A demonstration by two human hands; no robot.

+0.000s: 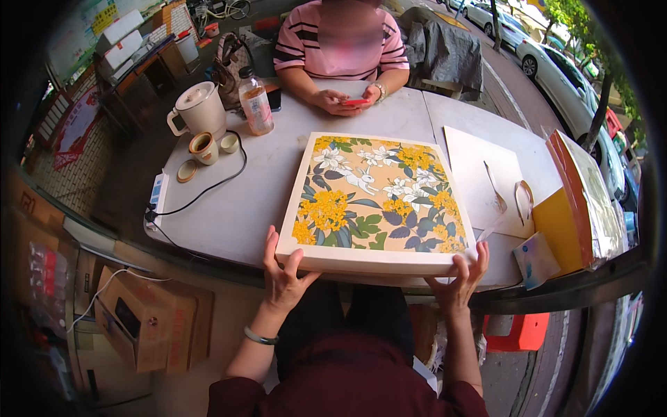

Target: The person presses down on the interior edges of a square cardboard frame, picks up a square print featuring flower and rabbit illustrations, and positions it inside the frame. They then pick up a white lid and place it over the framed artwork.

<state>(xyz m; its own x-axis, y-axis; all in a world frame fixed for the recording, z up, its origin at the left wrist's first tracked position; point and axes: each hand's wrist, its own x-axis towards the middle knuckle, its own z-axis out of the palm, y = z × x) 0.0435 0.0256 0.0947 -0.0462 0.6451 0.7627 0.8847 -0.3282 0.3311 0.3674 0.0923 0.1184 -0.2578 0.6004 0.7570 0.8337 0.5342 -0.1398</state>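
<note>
A flat square gift box lies before me, its lid printed with yellow and white flowers, dark leaves and a white rabbit. My left hand grips its near left corner, thumb below the edge and fingers at the side. At the near right corner, my right hand holds it the same way. The near edge of the box reaches the table's front edge; whether its far end rests on the tabletop I cannot tell. To its right lies a white paper bag with ribbon handles.
On the table stand an electric kettle, a bottle, a cup of dark liquid and a power strip with a black cable. Opposite, a person holds a red phone. An upright box and tissue pack sit right.
</note>
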